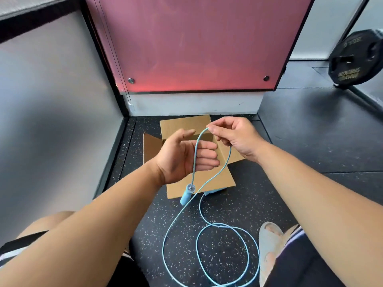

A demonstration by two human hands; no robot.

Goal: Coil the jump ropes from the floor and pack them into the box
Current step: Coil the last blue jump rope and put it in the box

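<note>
A light blue jump rope (226, 241) trails in loops over the speckled black floor. My right hand (234, 137) pinches its cord at the top of a raised bend, above the open cardboard box (207, 183). One blue handle (186, 195) dangles from that bend just in front of the box's near flap. My left hand (186, 156) is held out flat and open beside the hanging cord, palm turned right, fingers straight, cord passing in front of the fingers. A second blue handle (213, 191) peeks out under the box's near flap.
The box sits in a corner, with a grey wall (51, 110) on the left and a pink panel (196, 48) behind it. A black weight plate (356, 59) leans at the far right. My slippered foot (269, 245) rests next to the rope loops.
</note>
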